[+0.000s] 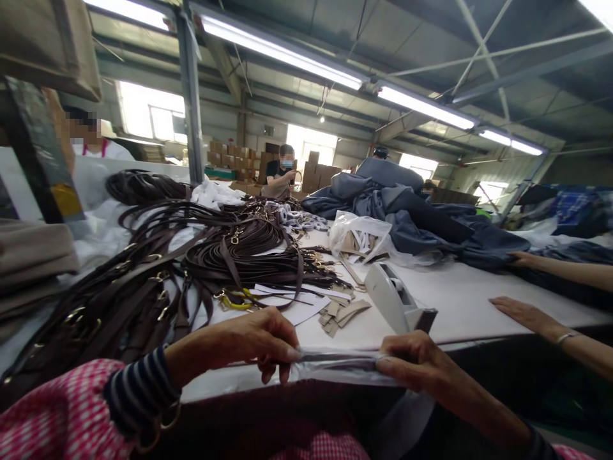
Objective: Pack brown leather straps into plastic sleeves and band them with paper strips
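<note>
A clear plastic bag (335, 368) is stretched between my two hands over the table's front edge, and a dark strip shows along its top. My left hand (271, 342) pinches the bag's left end between thumb and fingers. At the other end my right hand (414, 361) grips the plastic, just in front of a grey tape dispenser (390, 294). Small beige fabric strips (342, 314) lie on the table beyond the bag. White paper sheets (297, 306) and a yellow-handled tool (239, 300) lie past my left hand.
Dark brown straps with metal clasps (239, 249) cover the table's left side. A plastic bag of beige pieces (361, 233) and a heap of grey-blue fabric (383, 198) lie farther back. Another person's hand (527, 314) rests on the white tabletop (454, 306) at right.
</note>
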A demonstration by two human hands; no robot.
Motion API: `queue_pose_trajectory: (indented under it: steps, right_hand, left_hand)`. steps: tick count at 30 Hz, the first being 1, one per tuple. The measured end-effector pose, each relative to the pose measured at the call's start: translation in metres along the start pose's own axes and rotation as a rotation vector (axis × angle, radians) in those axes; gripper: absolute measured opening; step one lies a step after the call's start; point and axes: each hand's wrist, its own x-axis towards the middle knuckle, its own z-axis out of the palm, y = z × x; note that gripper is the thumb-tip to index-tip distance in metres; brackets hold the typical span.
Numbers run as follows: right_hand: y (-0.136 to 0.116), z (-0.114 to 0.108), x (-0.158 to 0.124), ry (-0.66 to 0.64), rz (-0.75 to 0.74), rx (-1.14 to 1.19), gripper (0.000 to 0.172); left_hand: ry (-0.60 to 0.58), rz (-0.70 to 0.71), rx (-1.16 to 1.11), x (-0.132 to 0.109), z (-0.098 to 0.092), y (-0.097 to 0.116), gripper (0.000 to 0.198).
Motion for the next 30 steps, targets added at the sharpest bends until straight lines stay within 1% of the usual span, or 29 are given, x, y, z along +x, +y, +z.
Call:
queue_pose_trajectory:
  steps: [4, 9, 12, 13, 15, 17, 18, 20, 23, 26, 27, 30]
  right_hand:
    - [-0.009, -0.014, 0.008, -0.037, 0.012, -0.002, 0.042]
    - [-0.022, -0.028, 0.018, -0.036, -0.038, 0.009, 0.034]
    - [-0.026, -0.032, 0.022, -0.116, -0.015, 0.035, 0.03]
    - [-0.025, -0.033, 0.022, -0.138, 0.0, 0.07, 0.031]
    - [-0.022, -0.036, 0.022, -0.139, 0.015, 0.139, 0.045]
    - [-0.016, -0.039, 0.021, -0.091, -0.001, 0.158, 0.057]
    - [-0.013, -0.041, 0.021, -0.058, -0.013, 0.146, 0.057]
    - [-0.008, -0.044, 0.021, -0.007, -0.031, 0.102, 0.047]
    - [-0.01, -0.045, 0.025, 0.076, -0.1, 0.042, 0.036]
    - [-0.016, -0.044, 0.034, 0.202, -0.256, -0.015, 0.031]
    - [-0.017, -0.043, 0.039, 0.242, -0.309, -0.045, 0.029]
    - [-0.012, -0.041, 0.055, 0.376, -0.427, -0.181, 0.027]
  left_hand:
    - [-0.035, -0.031, -0.047, -0.007, 0.002, -0.011, 0.034]
    - [-0.069, -0.039, -0.147, -0.014, 0.014, -0.03, 0.036]
    - [-0.057, -0.049, -0.217, -0.018, 0.024, -0.036, 0.036]
    - [-0.04, -0.035, -0.218, -0.02, 0.026, -0.035, 0.037]
    - [0.046, 0.004, -0.196, -0.027, 0.031, -0.03, 0.041]
    - [0.155, 0.037, -0.178, -0.035, 0.033, -0.025, 0.045]
    - [0.197, 0.052, -0.178, -0.039, 0.033, -0.024, 0.045]
    - [0.232, 0.089, -0.204, -0.046, 0.032, -0.025, 0.045]
    - [0.184, 0.119, -0.318, -0.051, 0.032, -0.035, 0.041]
    - [0.095, 0.095, -0.461, -0.052, 0.04, -0.045, 0.044]
    - [0.098, 0.086, -0.485, -0.052, 0.044, -0.048, 0.042]
    - [0.17, 0.085, -0.55, -0.051, 0.059, -0.048, 0.028]
